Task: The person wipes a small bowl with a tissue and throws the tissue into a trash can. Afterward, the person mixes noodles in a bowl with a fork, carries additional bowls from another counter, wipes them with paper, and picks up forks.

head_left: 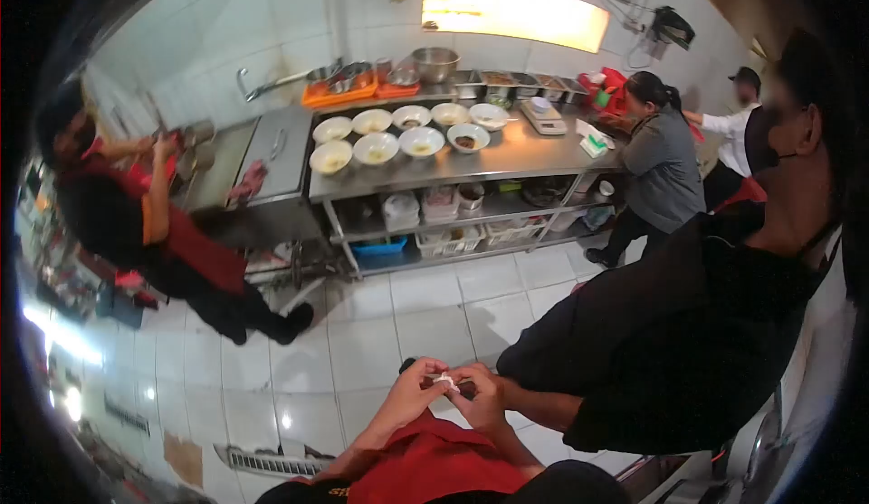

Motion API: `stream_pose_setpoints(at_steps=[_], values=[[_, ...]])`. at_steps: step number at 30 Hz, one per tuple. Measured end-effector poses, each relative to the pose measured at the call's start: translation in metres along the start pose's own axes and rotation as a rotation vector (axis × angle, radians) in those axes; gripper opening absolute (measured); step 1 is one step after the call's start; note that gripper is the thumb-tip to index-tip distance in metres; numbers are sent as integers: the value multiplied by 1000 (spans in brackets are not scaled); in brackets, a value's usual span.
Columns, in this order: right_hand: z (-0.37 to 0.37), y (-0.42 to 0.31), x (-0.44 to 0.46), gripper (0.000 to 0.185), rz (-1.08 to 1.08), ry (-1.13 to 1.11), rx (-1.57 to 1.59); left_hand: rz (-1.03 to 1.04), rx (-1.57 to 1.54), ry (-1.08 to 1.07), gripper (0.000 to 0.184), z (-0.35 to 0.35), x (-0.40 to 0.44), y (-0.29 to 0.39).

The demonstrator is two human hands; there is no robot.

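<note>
My left hand (412, 395) and my right hand (480, 397) meet in front of my red apron (434, 468). Between the fingertips of both hands is a small white piece (446, 382), pinched from either side. It is too small for me to tell its kind. Close by my right wrist, the forearm (545, 406) of a person in black comes in from the right, its hand hidden behind mine.
A steel counter (516, 155) along the wall holds several white bowls (376, 149), a scale (545, 116) and orange trays (339, 92). A person in a red apron (195, 241) stands left. A person in grey (665, 160) leans at the counter's right end. Tiled floor (362, 341) lies between.
</note>
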State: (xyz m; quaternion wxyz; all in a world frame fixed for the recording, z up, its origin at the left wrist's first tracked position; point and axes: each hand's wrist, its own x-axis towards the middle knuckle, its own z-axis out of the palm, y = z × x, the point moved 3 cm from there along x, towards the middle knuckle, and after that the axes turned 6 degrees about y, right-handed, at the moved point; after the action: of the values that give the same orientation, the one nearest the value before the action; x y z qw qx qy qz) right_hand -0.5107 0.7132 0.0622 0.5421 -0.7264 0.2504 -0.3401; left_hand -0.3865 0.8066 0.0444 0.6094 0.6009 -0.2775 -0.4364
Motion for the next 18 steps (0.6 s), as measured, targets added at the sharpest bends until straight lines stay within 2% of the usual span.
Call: stream_pose_setpoints(at_steps=[5,9,12,15,18], values=[[18,-13,80,27,2,29,96,-103,-44,-20,27,-38,62,66],[24,-30,140,27,49,4,54,-68,-69,-82,24,-61,111,87],[24,-39,182,28,50,-42,51,-18,-58,-111,20,-67,142,103],[24,-42,219,31,93,-102,36,-28,27,-102,18,-73,165,117],[27,-37,257,35,82,-207,23,-76,-31,-52,17,-80,186,126]])
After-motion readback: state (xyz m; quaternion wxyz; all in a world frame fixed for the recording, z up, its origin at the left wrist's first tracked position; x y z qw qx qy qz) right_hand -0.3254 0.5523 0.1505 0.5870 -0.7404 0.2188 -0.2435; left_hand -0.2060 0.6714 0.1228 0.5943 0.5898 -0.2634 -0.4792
